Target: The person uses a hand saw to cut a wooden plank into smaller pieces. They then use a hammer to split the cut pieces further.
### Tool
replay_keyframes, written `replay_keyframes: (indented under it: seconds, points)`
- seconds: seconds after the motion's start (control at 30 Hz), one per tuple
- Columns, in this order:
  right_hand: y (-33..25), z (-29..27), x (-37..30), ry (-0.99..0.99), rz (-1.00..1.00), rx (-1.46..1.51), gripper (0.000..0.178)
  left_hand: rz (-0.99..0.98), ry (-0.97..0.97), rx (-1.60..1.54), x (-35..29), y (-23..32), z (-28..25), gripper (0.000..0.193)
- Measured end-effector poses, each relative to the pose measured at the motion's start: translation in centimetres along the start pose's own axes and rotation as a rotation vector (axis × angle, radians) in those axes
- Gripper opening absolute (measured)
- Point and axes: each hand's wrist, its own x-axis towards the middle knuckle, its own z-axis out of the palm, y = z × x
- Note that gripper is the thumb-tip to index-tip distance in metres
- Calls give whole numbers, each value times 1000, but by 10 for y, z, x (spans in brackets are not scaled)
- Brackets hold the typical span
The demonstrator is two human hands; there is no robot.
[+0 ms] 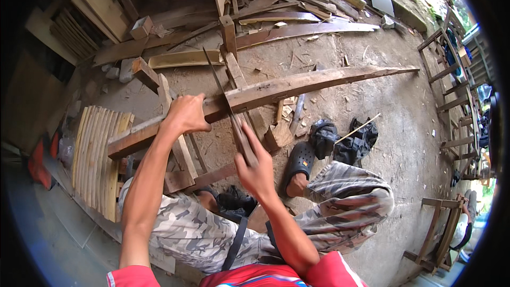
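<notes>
A long wooden beam (308,85) lies crosswise in front of me on a low wooden trestle (183,154). My left hand (187,114) is closed over the beam, left of the saw, with the thumb down its near side. In my right hand (256,169) is the wooden handle of a handsaw (245,146), fingers wrapped round it. Its narrow dark blade slants away from me across the beam, the tip showing beyond the far side. Blade and beam appear to touch; how deep any cut goes, I cannot tell.
A stack of wooden slats (101,154) stands at the left. Beyond the trestle lie scrap boards (281,34) and shavings. Near my clog (299,165) are black plastic bags (357,141) and a wood block (279,135). Wooden frames (451,103) line the right side.
</notes>
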Motion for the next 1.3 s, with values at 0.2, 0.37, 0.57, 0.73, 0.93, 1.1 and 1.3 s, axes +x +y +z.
replay_keyframes:
  seconds: [0.2, 0.37, 0.57, 0.73, 0.93, 1.1, 1.3]
  points:
    - [-27, -54, -93, -108, -43, -164, 61, -51, -37, 6, 2, -3, -9, 79]
    - [-5, -22, -68, -24, -62, -96, 66, -62, -150, -51, 1, -3, -16, 80]
    - [-6, -26, -54, -5, -106, -149, 64, 56, -11, 39, 4, -14, 11, 74]
    - [-11, -49, -126, -113, 40, -173, 62, -25, -110, -45, -4, -20, 5, 82]
    - [8, -19, -51, -11, -89, -133, 64, 53, 42, -66, 3, -6, 6, 81]
    - [-3, -67, -162, -196, 27, -85, 57, -43, -86, -51, -9, -15, -7, 81]
    - [11, 3, -15, 11, -53, -53, 65, 70, -2, -25, 1, -6, 0, 70]
